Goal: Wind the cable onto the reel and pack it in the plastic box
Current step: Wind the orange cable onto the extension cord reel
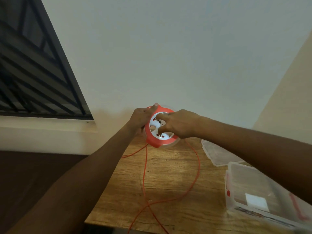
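I hold the orange cable reel (160,126) up off the wooden bench (170,173), near its far edge and close to the pale wall (168,48), with its white socket face tilted toward me. My left hand (141,119) is closed around the reel's left rim, thumb lying across the top of the orange edge and fingers wrapped behind it. My right hand (179,124) rests on the white face, fingers curled and pressing into the recesses near the centre; it grips the face rather than lying flat. The thin orange cable (196,169) is mostly unwound: strands drop from the underside of the reel, one running straight toward me down the bench, another sweeping out to the right in a wide loop, and they cross near the bench's near edge before running out of sight. A short stretch trails off the bench's left edge. To my right, on the bench, stands the clear plastic box (249,188), open, with red clips on its sides and a white label at the bottom. Its clear lid (217,154) lies flat just beyond it, partly hidden under my right forearm. A dark barred window (33,65) fills the upper left.
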